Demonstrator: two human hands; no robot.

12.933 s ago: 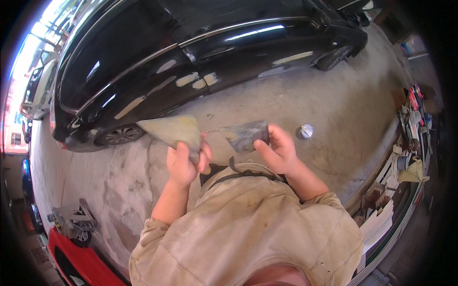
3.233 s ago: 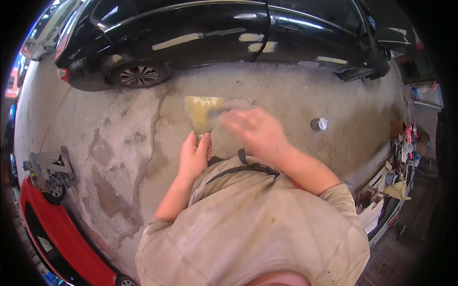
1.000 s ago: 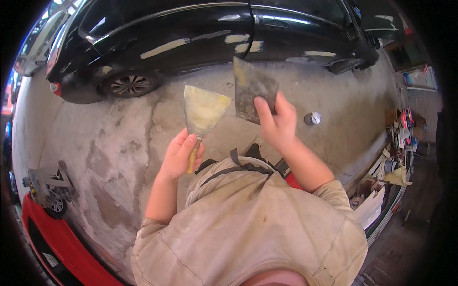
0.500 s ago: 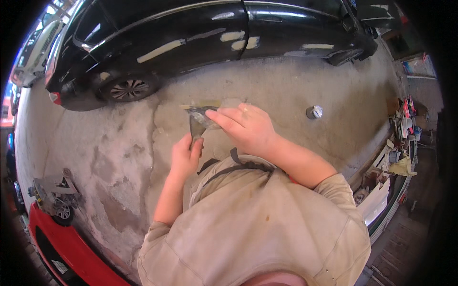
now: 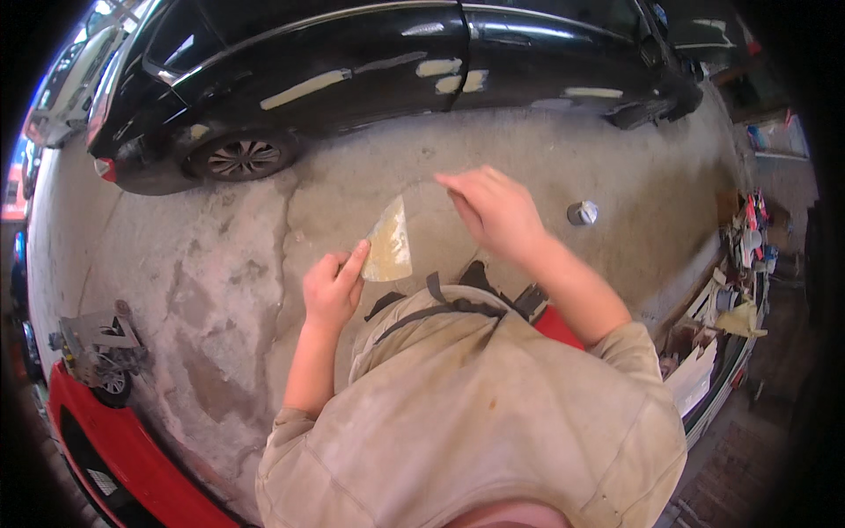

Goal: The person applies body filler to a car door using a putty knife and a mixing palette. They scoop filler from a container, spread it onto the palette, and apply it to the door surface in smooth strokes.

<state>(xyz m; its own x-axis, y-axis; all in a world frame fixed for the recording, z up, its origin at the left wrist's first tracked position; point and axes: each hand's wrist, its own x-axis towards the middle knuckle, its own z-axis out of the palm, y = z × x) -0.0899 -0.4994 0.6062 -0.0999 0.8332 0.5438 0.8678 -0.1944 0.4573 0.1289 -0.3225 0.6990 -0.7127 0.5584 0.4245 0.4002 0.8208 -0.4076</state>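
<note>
My left hand [image 5: 333, 289] is closed around a putty knife [image 5: 389, 243] with a wide, flaring blade. Yellowish putty and whitish smears coat the blade face turned up to me. My right hand [image 5: 495, 209] is raised ahead and to the right, apart from the blade, with its fingers drawn together; whatever it grips is hidden or too thin to make out. Beyond both hands stands a black car [image 5: 370, 79], its side marked with several pale filler patches [image 5: 305, 90] on the doors and rear panel.
A small can [image 5: 581, 212] stands on the concrete floor [image 5: 502, 141] to the right. Along the right side, a cluttered bench [image 5: 704, 352] holds boxes and supplies. At lower left are a red car part [image 5: 132, 458] and a wheeled metal stand [image 5: 104, 352].
The hands have moved apart. My left hand has turned the putty knife so its coated face shows; my right hand has drawn away from the blade to the right.
</note>
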